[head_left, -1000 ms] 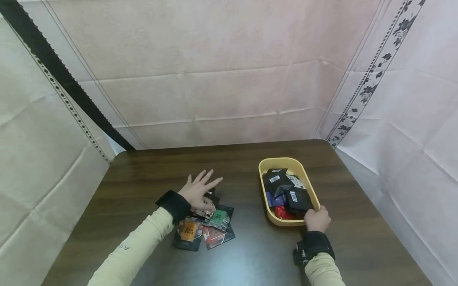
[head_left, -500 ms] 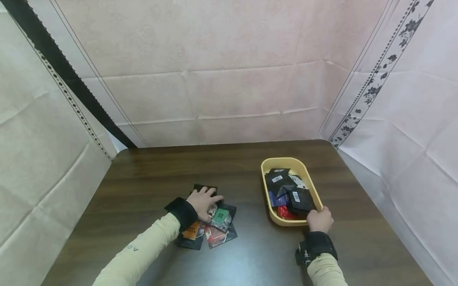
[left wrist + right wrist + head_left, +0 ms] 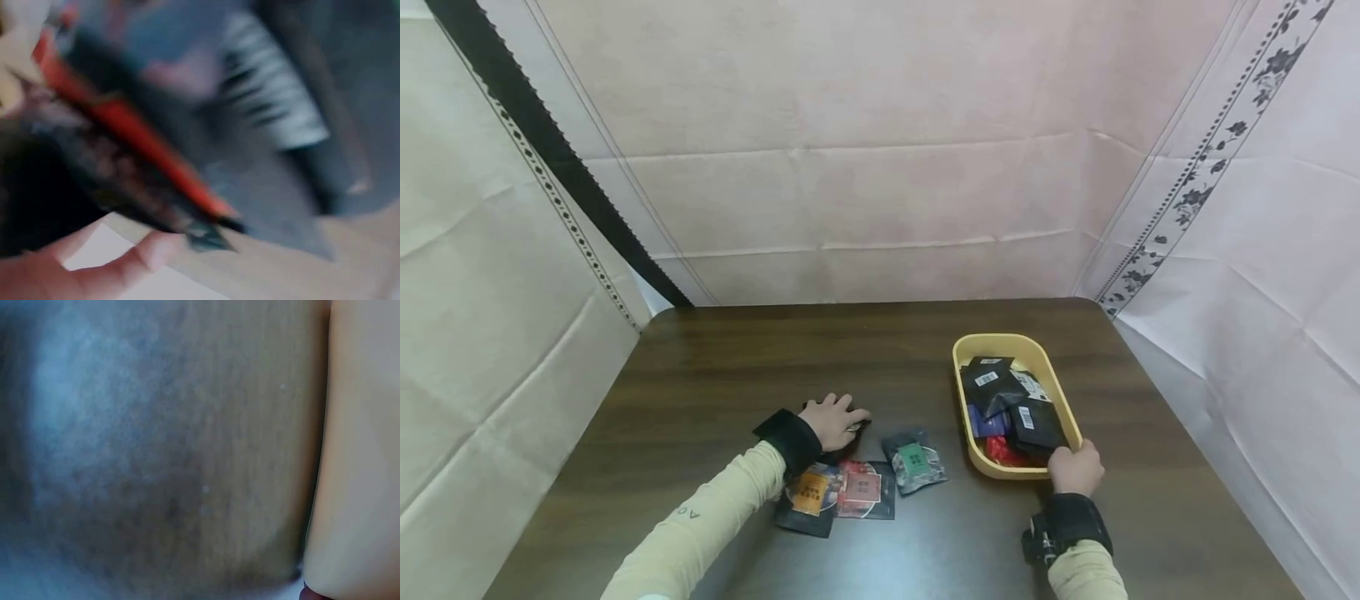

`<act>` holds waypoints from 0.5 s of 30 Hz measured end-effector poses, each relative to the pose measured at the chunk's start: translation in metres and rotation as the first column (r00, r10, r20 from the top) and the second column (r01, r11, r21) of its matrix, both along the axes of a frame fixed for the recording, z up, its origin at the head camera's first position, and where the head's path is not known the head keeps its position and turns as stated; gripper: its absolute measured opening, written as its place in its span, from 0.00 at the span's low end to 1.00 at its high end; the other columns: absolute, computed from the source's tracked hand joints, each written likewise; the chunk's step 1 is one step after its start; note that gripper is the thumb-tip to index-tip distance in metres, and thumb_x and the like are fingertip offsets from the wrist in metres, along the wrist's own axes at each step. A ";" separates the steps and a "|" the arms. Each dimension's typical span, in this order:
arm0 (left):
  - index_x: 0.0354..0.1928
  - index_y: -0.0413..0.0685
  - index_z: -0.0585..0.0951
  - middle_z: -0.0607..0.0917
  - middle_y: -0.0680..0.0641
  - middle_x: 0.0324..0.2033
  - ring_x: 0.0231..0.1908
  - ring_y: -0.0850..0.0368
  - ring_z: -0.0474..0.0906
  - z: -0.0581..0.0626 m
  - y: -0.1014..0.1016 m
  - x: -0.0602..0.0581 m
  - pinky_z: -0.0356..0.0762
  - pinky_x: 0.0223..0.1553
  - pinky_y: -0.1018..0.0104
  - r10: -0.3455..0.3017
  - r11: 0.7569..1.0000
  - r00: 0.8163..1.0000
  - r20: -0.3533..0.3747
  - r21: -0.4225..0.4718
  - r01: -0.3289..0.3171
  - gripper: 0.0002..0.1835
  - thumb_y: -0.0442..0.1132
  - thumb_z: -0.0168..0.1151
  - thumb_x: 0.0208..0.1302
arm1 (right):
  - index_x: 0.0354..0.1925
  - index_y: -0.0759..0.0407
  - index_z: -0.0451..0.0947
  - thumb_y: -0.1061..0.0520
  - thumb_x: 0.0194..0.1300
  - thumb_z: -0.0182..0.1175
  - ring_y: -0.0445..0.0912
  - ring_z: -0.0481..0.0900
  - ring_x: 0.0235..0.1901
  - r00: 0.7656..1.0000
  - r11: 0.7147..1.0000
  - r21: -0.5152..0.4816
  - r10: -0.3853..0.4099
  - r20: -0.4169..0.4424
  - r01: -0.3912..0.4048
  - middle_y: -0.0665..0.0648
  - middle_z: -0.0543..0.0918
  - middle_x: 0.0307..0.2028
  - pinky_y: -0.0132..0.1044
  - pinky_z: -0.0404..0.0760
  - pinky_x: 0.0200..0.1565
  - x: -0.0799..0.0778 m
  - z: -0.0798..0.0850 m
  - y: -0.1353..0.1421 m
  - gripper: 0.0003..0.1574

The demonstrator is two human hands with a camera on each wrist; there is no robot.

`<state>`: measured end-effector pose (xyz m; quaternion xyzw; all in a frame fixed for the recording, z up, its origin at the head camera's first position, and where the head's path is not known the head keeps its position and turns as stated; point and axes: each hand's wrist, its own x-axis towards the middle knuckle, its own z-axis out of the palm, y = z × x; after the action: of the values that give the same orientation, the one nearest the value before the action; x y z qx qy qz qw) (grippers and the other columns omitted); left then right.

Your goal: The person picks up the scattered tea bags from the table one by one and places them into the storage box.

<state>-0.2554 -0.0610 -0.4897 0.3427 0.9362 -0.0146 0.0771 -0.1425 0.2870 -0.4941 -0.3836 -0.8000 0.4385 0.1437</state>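
Observation:
In the head view my left hand (image 3: 832, 423) is over the pile of small packets, gripping dark packets (image 3: 844, 452) that its fingers partly cover. The left wrist view, blurred, has several packets (image 3: 125, 169) tilted together, one red-edged, with fingers (image 3: 128, 272) curled below them. Near that hand lie a packet with an orange label (image 3: 809, 493) and one with a pinkish-red label (image 3: 863, 489). Farther right is a packet with a green label (image 3: 914, 460). My right hand (image 3: 1075, 468) holds the near right corner of a yellow plastic basket (image 3: 996, 339).
Inside the basket are several black packets (image 3: 1037, 425), a blue one (image 3: 988, 423) and a red one (image 3: 1003, 452). A dark wooden table (image 3: 737, 358) carries everything. White patterned cloth (image 3: 850, 200) hangs behind and at both sides. The basket's wall (image 3: 362, 444) fills the right wrist view's right side.
My left hand has come down onto the packets and its fingers have curled. The green-labelled packet has shifted right, apart from the pile. The right hand stays at the basket corner.

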 end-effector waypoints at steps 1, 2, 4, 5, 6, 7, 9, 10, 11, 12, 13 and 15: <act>0.59 0.60 0.71 0.70 0.43 0.54 0.51 0.43 0.67 0.001 -0.002 0.001 0.69 0.43 0.44 0.005 1.000 1.000 0.012 0.026 -0.005 0.19 0.45 0.49 0.66 | 0.55 0.77 0.61 0.65 0.55 0.37 0.71 0.64 0.50 1.000 1.000 -0.007 0.001 0.006 -0.001 0.80 0.67 0.50 0.59 0.61 0.53 -0.001 0.000 -0.001 0.29; 0.58 0.58 0.71 0.71 0.42 0.54 0.50 0.42 0.68 0.002 -0.004 0.002 0.70 0.43 0.45 0.002 0.998 1.000 0.015 0.059 -0.003 0.18 0.43 0.50 0.66 | 0.56 0.77 0.61 0.65 0.55 0.37 0.71 0.63 0.50 1.000 1.000 -0.018 0.003 0.013 -0.003 0.79 0.66 0.51 0.59 0.60 0.54 -0.002 0.000 -0.001 0.30; 0.56 0.54 0.72 0.74 0.41 0.51 0.48 0.42 0.71 0.008 -0.006 0.004 0.73 0.41 0.47 0.000 0.994 1.000 0.010 0.111 -0.001 0.17 0.38 0.51 0.65 | 0.56 0.77 0.60 0.65 0.55 0.36 0.71 0.63 0.50 1.000 1.000 -0.027 0.009 0.024 -0.009 0.79 0.66 0.51 0.59 0.61 0.54 -0.002 0.000 -0.002 0.30; 0.55 0.53 0.71 0.74 0.41 0.49 0.47 0.43 0.71 0.009 -0.007 0.004 0.74 0.40 0.49 0.000 0.993 1.000 -0.001 0.120 0.000 0.16 0.37 0.51 0.65 | 0.56 0.77 0.60 0.65 0.55 0.36 0.71 0.63 0.50 1.000 1.000 -0.029 0.012 0.028 -0.012 0.79 0.66 0.51 0.59 0.60 0.54 -0.002 0.001 -0.002 0.30; 0.53 0.52 0.72 0.75 0.42 0.47 0.45 0.44 0.72 0.012 -0.007 0.005 0.74 0.38 0.50 0.002 0.990 1.000 -0.016 0.138 0.000 0.16 0.35 0.53 0.64 | 0.56 0.77 0.60 0.65 0.55 0.36 0.71 0.63 0.50 0.999 0.999 -0.029 0.014 0.033 -0.013 0.79 0.66 0.51 0.59 0.61 0.54 -0.001 0.001 -0.001 0.30; 0.52 0.52 0.71 0.75 0.42 0.45 0.44 0.44 0.72 0.015 -0.007 0.005 0.74 0.37 0.50 0.006 0.988 0.999 -0.031 0.151 -0.001 0.16 0.33 0.54 0.62 | 0.56 0.77 0.60 0.65 0.55 0.36 0.71 0.63 0.50 0.999 0.999 -0.031 0.014 0.037 -0.012 0.79 0.66 0.51 0.59 0.61 0.54 -0.001 0.002 0.000 0.30; 0.49 0.53 0.71 0.74 0.44 0.41 0.42 0.47 0.72 0.019 -0.005 0.004 0.75 0.35 0.51 0.008 0.990 0.995 -0.100 0.144 0.006 0.16 0.32 0.56 0.60 | 0.55 0.77 0.60 0.65 0.55 0.36 0.71 0.62 0.50 0.999 0.999 -0.030 0.014 0.039 -0.013 0.79 0.66 0.50 0.59 0.61 0.53 0.001 0.003 0.002 0.29; 0.48 0.53 0.71 0.73 0.44 0.40 0.41 0.48 0.72 0.021 -0.005 0.002 0.74 0.34 0.50 0.009 0.990 0.991 -0.135 0.142 0.011 0.16 0.31 0.56 0.59 | 0.55 0.78 0.61 0.65 0.54 0.36 0.71 0.63 0.49 0.999 1.000 -0.027 0.014 0.036 -0.013 0.80 0.66 0.49 0.59 0.60 0.53 0.002 0.003 0.003 0.29; 0.47 0.53 0.71 0.73 0.45 0.39 0.40 0.49 0.72 0.022 -0.004 0.001 0.75 0.33 0.52 0.006 0.991 0.985 -0.175 0.133 0.017 0.15 0.31 0.57 0.58 | 0.55 0.78 0.61 0.65 0.54 0.36 0.71 0.62 0.49 0.999 1.000 -0.027 0.013 0.038 -0.012 0.80 0.66 0.49 0.59 0.60 0.53 0.002 0.003 0.003 0.29; 0.46 0.53 0.71 0.73 0.46 0.38 0.39 0.50 0.72 0.024 -0.004 -0.001 0.75 0.33 0.53 0.004 0.992 0.977 -0.214 0.127 0.024 0.15 0.31 0.58 0.58 | 0.55 0.78 0.61 0.65 0.54 0.36 0.71 0.62 0.49 0.999 1.000 -0.029 0.012 0.040 -0.011 0.80 0.66 0.49 0.60 0.60 0.53 0.002 0.003 0.003 0.29; 0.45 0.53 0.71 0.73 0.47 0.37 0.38 0.51 0.72 0.025 -0.004 -0.002 0.75 0.32 0.56 0.001 0.993 0.968 -0.249 0.116 0.029 0.14 0.32 0.58 0.58 | 0.55 0.78 0.61 0.65 0.54 0.36 0.71 0.62 0.49 0.999 1.000 -0.027 0.013 0.042 -0.012 0.80 0.66 0.49 0.60 0.60 0.53 0.002 0.002 0.003 0.30; 0.43 0.52 0.72 0.74 0.48 0.34 0.35 0.53 0.73 0.029 -0.004 -0.005 0.74 0.29 0.61 -0.009 0.994 0.954 -0.300 0.102 0.042 0.11 0.33 0.58 0.59 | 0.55 0.78 0.61 0.65 0.54 0.36 0.71 0.62 0.50 0.999 1.000 -0.023 0.016 0.047 -0.015 0.80 0.66 0.49 0.59 0.60 0.53 -0.001 0.002 0.002 0.30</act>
<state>-0.2607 -0.0655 -0.4602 0.3522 0.9320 -0.0172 -0.0838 -0.1435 0.2895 -0.4919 -0.3893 -0.8010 0.4396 0.1171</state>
